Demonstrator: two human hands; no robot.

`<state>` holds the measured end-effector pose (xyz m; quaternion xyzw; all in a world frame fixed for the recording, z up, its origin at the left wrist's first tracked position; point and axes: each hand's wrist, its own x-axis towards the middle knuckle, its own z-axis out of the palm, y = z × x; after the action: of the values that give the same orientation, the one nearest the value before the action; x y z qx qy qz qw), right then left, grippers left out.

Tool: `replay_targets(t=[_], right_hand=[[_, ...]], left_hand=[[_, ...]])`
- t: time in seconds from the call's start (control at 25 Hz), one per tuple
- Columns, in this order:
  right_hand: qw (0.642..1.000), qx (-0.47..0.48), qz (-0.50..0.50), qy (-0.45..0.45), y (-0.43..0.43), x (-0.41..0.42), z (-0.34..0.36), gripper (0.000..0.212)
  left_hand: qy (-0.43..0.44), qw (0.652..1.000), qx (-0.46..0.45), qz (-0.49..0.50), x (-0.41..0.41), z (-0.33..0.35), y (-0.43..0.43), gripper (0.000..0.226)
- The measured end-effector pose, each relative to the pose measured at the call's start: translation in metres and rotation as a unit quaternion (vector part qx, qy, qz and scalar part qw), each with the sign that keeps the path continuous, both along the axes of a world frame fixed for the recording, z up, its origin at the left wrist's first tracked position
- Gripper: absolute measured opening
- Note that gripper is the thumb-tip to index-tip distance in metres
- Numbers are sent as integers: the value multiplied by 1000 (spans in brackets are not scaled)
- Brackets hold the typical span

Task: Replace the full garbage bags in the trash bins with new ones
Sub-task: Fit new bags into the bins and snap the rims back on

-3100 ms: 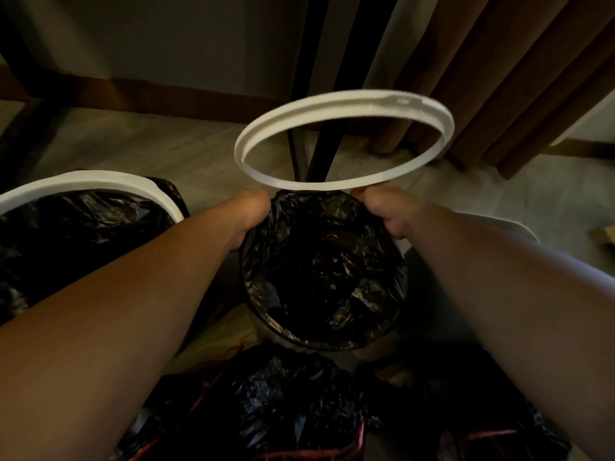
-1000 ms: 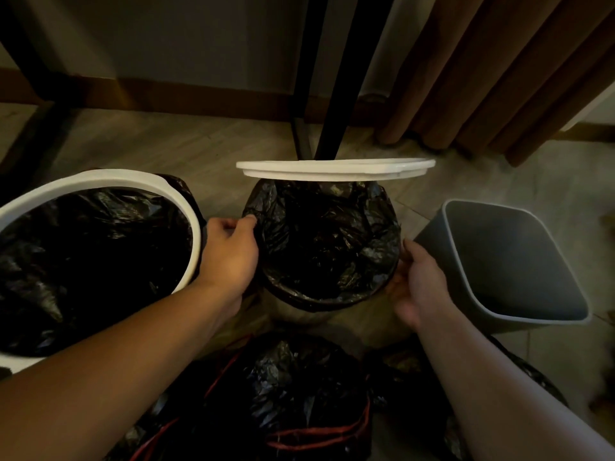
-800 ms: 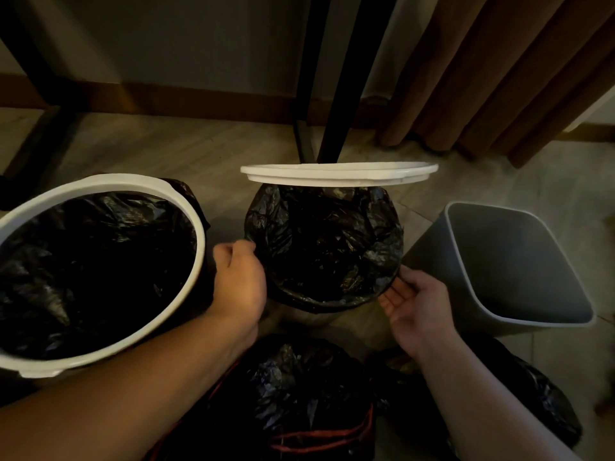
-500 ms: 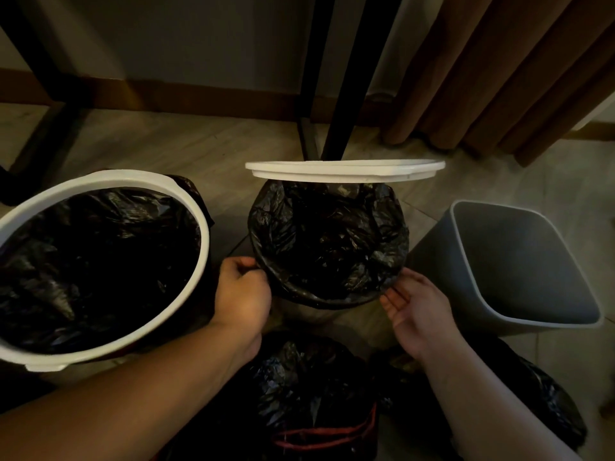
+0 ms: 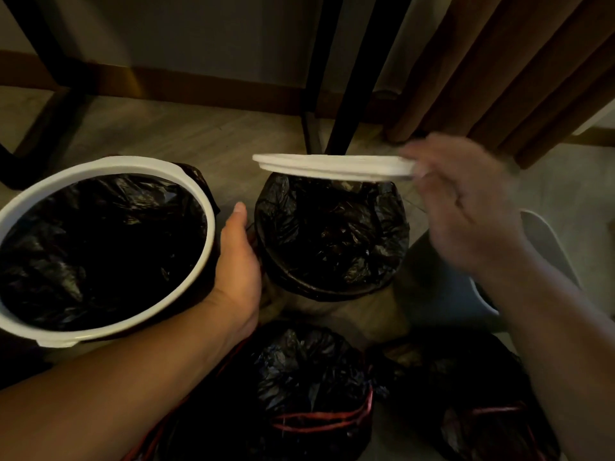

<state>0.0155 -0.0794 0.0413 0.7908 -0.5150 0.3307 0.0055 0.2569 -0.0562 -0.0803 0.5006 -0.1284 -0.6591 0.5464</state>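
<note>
The middle bin is lined with a black bag [image 5: 332,234] folded over its rim. Its white ring [image 5: 332,166] stands tilted up at the far edge. My left hand [image 5: 238,261] lies against the bin's left side with the thumb straight; its fingers are hidden between the bins. My right hand [image 5: 466,207] is raised and blurred, with loose fingers reaching the ring's right end. To the left stands a larger bin with a white ring [image 5: 208,211] clamped over a black bag.
Two tied full black bags [image 5: 309,387] [image 5: 482,410] with red drawstrings lie on the floor close to me. An unlined grey bin [image 5: 545,241] stands at the right behind my right arm. Black table legs [image 5: 336,78] and a brown curtain [image 5: 499,61] are beyond the bins.
My right hand has left the bin's lower right side and risen to the ring's right end. My left hand has opened from the bag edge and lies along the bin's side.
</note>
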Motion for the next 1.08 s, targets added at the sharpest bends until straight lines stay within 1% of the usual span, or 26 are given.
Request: replay_targets(t=[0.08, 0.16, 0.2, 0.24, 0.32, 0.4, 0.44, 0.52, 0.6, 0.68, 0.72, 0.76, 0.8, 0.84, 0.92, 1.0, 1.08], right_hand=[[996, 33, 65, 46, 10, -3, -10, 33], [986, 71, 123, 91, 24, -14, -28, 32], [979, 90, 142, 115, 30, -19, -38, 30], [972, 107, 153, 141, 35, -23, -48, 29], [957, 149, 161, 189, 43, -24, -66, 30], [957, 171, 148, 183, 46, -23, -78, 38], [963, 175, 115, 170, 43, -22, -81, 44], [970, 196, -16, 143, 27, -20, -81, 59], [952, 261, -136, 86, 8, -16, -86, 72], [930, 325, -170, -11, -1, -12, -100, 77], [926, 335, -169, -47, -1, -10, -107, 78], [924, 336, -168, -64, 1, -9, -112, 80], [924, 335, -170, -71, 4, -8, -116, 84], [923, 334, -173, -77, 6, -9, -118, 89], [923, 330, -181, -86, 6, -10, -121, 94], [925, 325, -193, -52, 8, -10, -127, 97], [927, 312, -209, 6, 9, -8, -128, 100]], left_hand=[[-22, 1000, -22, -1, -1, 4, -2, 44], [-46, 999, -11, 18, 2, 6, -6, 54], [-78, 997, -9, 18, 3, 5, -8, 56], [-125, 992, -9, 11, 4, 2, -10, 51], [-204, 979, -7, -4, 4, -3, -6, 37], [-234, 972, -22, -16, 2, -9, -3, 33], [-257, 965, -46, -23, 2, -11, -3, 31], [-331, 936, -115, -48, 3, -11, -9, 38], [-415, 891, -171, -66, 4, -6, -24, 51], [-506, 835, -192, -103, 1, -1, -37, 64], [-557, 797, -195, -132, -1, 0, -41, 71], [-600, 759, -199, -158, -4, -1, -42, 76], [-626, 733, -202, -174, -5, -4, -41, 80], [-639, 719, -203, -184, -5, -9, -40, 84], [-648, 708, -202, -195, -3, -16, -37, 90], [-661, 698, -197, -192, -3, -19, -35, 93], [-671, 693, -189, -186, -6, -18, -37, 94]])
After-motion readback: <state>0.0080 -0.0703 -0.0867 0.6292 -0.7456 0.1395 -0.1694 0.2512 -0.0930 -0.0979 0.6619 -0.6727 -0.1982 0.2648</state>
